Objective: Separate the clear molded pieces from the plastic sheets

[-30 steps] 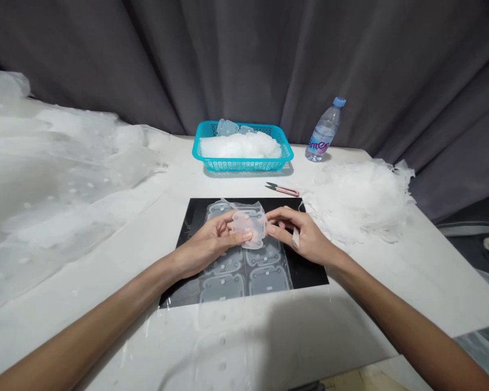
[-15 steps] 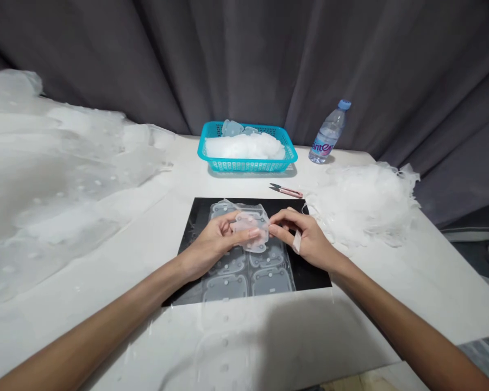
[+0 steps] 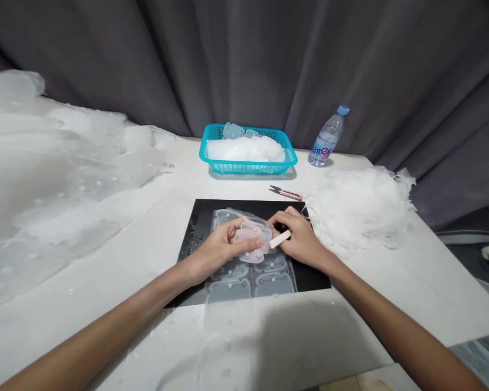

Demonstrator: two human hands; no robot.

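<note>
My left hand (image 3: pixel 220 244) pinches a translucent, rounded plastic piece (image 3: pixel 250 241) between thumb and fingers, above the black mat. At the right edge of that piece, my right hand (image 3: pixel 299 233) is closed, its fingertips on the edge and partly hidden. Along the right thumb runs a white strip (image 3: pixel 280 239); I cannot tell whether it is wrapped on or held. Underneath lies a clear plastic sheet (image 3: pixel 230 290) of similar rounded shapes with small dots, partly covered by both hands. It stretches over the black mat (image 3: pixel 313 274) and onto the table towards me.
Behind the mat stands a turquoise basket (image 3: pixel 248 167) with white translucent pieces. Pink-handled thread snips (image 3: pixel 286 193) lie before it, and a water bottle (image 3: pixel 328 138) stands to its right. White scraps (image 3: pixel 362 209) are heaped at right, large translucent sheets (image 3: pixel 65 179) at left.
The held piece has dropped slightly and tilted in my left hand. My right hand has turned and shifted left, bringing the white strip on its thumb more into view.
</note>
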